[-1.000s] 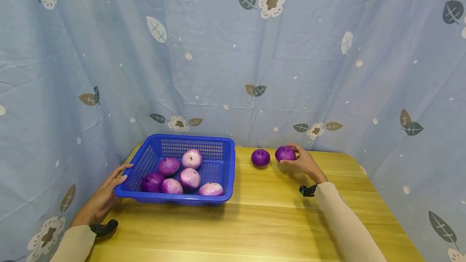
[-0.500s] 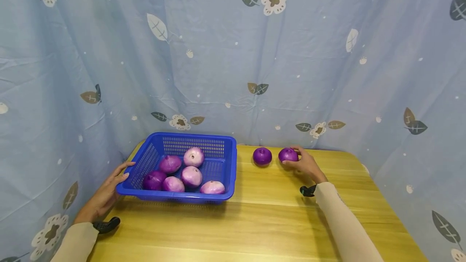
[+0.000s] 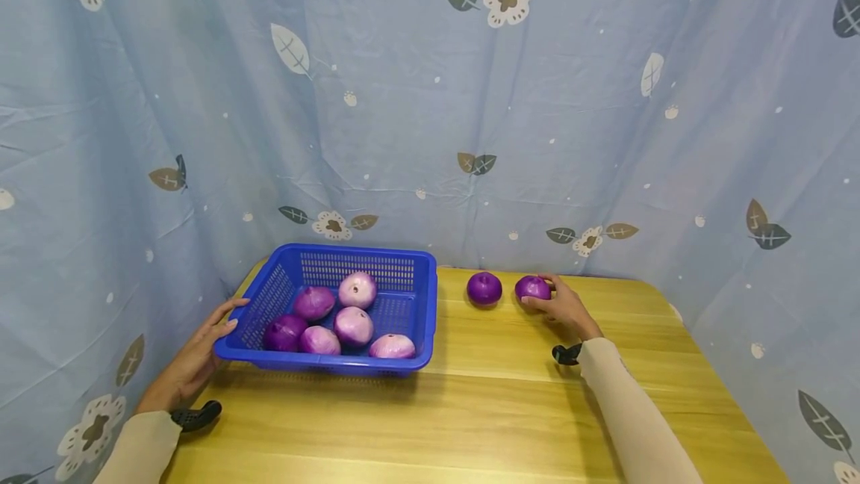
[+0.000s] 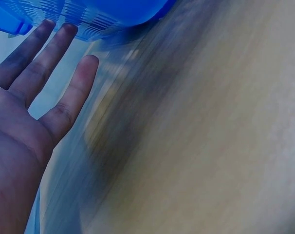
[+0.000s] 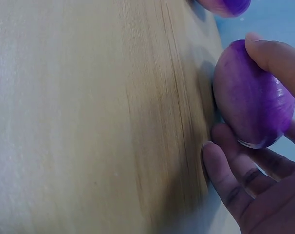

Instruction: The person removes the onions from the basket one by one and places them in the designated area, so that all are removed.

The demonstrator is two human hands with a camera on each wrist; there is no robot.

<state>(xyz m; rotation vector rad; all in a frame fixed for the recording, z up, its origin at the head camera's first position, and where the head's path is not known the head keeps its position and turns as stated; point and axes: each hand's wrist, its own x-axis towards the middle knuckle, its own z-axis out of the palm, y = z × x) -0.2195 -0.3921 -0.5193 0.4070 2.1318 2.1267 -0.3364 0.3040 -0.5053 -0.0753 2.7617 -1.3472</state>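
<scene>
My right hand grips a purple onion at the table's far edge. In the right wrist view its thumb lies over one side of the onion, with fingers below and behind; two fingertips rest by the wood. Just left of it stands another purple onion. My left hand touches the left side of a blue plastic basket. In the left wrist view, straight fingers reach up to the slotted basket wall. Several purple and pinkish onions, among them a pale onion, lie inside the basket.
The yellow wooden table has rounded far corners. A blue curtain with flowers and leaves hangs right behind it and along both sides. Black straps with camera mounts sit on both wrists.
The right hand has lowered its onion slightly and moved it a little to the right, away from the other one. The left hand stays at the basket, and the view shifts a little.
</scene>
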